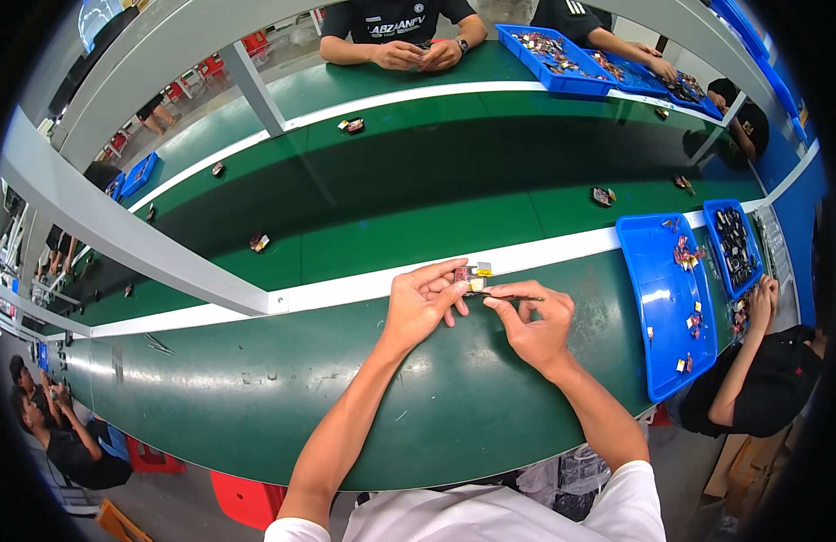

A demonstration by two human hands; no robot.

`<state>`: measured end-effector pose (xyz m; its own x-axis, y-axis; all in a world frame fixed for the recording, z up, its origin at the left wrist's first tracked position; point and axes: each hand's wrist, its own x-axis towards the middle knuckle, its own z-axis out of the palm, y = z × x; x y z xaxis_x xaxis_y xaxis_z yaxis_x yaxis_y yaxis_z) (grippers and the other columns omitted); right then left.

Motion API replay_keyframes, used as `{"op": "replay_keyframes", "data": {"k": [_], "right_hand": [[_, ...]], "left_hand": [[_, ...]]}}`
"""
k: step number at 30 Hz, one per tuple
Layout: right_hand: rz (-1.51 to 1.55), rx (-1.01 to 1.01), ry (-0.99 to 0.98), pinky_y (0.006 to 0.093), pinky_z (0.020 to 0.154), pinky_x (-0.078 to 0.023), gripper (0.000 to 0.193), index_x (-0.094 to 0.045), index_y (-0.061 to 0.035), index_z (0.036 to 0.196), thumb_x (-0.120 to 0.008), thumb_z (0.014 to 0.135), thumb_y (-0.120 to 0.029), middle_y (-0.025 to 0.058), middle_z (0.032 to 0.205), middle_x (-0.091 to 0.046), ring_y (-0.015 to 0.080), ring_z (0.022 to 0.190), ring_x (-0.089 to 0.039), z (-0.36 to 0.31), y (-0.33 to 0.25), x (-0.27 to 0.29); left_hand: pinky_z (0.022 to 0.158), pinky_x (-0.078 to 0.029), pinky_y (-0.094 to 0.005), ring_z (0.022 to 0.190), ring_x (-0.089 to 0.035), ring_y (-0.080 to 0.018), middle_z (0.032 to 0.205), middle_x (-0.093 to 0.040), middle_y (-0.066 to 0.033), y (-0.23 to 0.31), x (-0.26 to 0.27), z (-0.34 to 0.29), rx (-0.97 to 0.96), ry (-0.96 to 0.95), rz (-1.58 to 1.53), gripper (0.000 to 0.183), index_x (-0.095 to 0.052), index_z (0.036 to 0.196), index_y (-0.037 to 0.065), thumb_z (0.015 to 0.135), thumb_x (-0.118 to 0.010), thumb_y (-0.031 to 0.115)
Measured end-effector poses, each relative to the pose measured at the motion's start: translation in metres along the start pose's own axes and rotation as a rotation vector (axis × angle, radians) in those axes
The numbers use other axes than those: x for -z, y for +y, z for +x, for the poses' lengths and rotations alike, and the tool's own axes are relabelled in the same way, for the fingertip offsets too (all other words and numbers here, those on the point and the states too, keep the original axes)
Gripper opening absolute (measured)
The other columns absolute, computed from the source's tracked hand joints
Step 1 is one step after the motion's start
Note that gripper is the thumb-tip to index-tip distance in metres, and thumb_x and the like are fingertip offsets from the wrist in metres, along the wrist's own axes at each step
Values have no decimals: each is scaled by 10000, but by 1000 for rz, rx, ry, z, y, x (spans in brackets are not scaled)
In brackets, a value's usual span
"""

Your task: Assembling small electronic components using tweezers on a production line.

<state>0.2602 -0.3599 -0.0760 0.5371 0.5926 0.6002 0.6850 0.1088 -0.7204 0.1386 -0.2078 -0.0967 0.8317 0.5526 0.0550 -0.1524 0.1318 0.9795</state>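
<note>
When reading positions, take the large blue tray (662, 303) on the green table (490, 406) as the datum. Locate one small electronic assembly (477, 275), with red, yellow and silver portions, to the left of the datum and well apart from it, pinched between thumb and fingers of the left hand (422, 303). Locate the right hand (537, 327) between assembly and datum, with thumb and fingers drawn narrow around one slender dark item (522, 297); impossible to tell whether tool or lead. Treat as governing the relation between item and assembly: assembly on the side of the right hand away from the datum, long axis of the item roughly left to right, inner end close at the assembly, outer end toward the datum. Contact at the inner end not resolvable; long axis of the assembly partly hidden by fingers. Count two hands, one held assembly, one dark item, one datum tray and, just right of the datum, one smaller blue tray (749, 288) of dark parts (732, 239), too crowded to count. Inside the datum, count about five groups of loose parts (685, 254). Beyond the datum, mostly to its left, count at least seven loose assemblies (259, 241) along the green strip (436, 235).
</note>
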Motion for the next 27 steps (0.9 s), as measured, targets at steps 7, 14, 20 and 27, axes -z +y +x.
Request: {"op": "replay_keyframes", "data": {"k": [7,14,20,27], "right_hand": [[-59,175,-4,255,457,-331,139,-752,-92,859,-823,756,-31,-7,840,-772,87,397,-420,0,4,-1],[-94,277,-12,260,457,-341,172,-733,-78,847,-811,726,16,11,856,-775,106,413,-473,2,1,0],[-88,275,-7,263,462,-349,175,-732,-77,846,-807,723,24,17,839,-770,114,432,-516,2,0,-1],[-75,285,-28,267,461,-358,164,-728,-75,841,-801,730,20,14,791,-757,130,442,-536,-1,2,-4]], "left_hand": [[508,-552,-246,683,-696,-166,978,-719,-171,0,2,2,23,-10,-21,364,-611,1295,-85,940,-650,-13],[506,-542,-239,662,-683,-139,921,-710,-126,6,1,6,71,-25,-21,275,-647,1183,-90,923,-659,1],[456,-506,-237,593,-659,-121,834,-708,-112,12,-7,8,115,40,69,233,-669,1103,-87,897,-705,15],[448,-492,-237,544,-634,-108,754,-703,-90,10,-7,8,139,59,112,194,-684,1039,-91,876,-711,11]]}}
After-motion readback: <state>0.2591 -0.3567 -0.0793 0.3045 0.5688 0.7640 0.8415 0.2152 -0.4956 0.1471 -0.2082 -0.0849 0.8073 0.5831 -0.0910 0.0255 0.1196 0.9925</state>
